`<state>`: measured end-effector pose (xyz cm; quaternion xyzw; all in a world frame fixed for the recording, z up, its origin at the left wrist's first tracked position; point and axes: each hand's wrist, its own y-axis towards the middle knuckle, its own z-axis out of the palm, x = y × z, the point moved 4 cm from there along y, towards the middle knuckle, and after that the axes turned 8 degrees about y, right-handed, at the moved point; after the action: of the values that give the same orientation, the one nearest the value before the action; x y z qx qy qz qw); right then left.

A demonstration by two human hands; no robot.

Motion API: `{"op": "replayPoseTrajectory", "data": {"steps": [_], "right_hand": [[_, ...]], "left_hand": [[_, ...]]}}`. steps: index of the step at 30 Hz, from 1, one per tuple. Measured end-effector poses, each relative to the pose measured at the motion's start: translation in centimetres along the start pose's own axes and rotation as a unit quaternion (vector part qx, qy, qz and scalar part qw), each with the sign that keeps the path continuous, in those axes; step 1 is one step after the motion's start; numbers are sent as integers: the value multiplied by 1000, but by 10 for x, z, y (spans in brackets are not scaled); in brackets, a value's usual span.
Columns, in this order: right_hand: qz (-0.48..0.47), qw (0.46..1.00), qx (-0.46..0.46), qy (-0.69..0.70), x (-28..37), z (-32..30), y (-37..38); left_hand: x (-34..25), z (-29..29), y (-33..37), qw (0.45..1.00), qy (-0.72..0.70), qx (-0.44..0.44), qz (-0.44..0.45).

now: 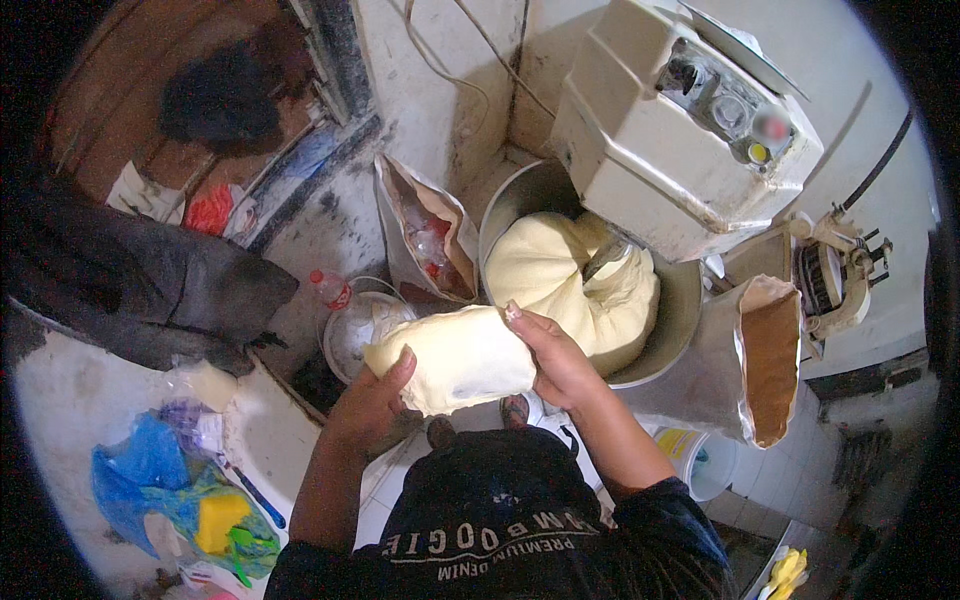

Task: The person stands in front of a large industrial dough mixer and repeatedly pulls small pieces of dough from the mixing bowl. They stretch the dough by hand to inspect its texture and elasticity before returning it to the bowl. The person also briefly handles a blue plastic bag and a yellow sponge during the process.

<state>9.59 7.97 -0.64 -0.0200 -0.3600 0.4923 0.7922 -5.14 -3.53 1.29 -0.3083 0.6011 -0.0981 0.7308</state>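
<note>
A thick, pale yellow slab of dough [460, 355] hangs between my two hands, in front of my body. My left hand [375, 402] grips its left end, thumb on top and the fingers hidden underneath. At the other end my right hand [553, 362] is closed on it, thumb over the upper edge. Just beyond, a large mass of the same dough [540, 265] fills much of a metal mixer bowl [525, 190]. The mixer's metal hook [606, 258] is partly sunk in that mass. Above the bowl stands the cream-coloured mixer head [630, 140].
A paper sack [392, 210] holding plastic bottles stands left of the bowl, near a lidded bucket [345, 335] and a red-capped bottle [330, 290]. Right of the bowl are an open sack [770, 350] and a bucket [715, 465]. Plastic bags [140, 480] and a knife [258, 497] lie at left.
</note>
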Motion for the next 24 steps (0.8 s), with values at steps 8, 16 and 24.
{"op": "replayPoseTrajectory", "data": {"steps": [8, 16, 24], "right_hand": [[-28, 986, 63, -150, 1, 2, -8], [-52, 973, 75, -211, 13, 7, -21], [-119, 931, 85, -333, 14, 18, -30]], "left_hand": [[-5, 1, 0, 982, 82, 38, 164], [-16, 2, -4, 976, 103, 51, 186], [-7, -8, 9, 956, 157, -89, 232]]}}
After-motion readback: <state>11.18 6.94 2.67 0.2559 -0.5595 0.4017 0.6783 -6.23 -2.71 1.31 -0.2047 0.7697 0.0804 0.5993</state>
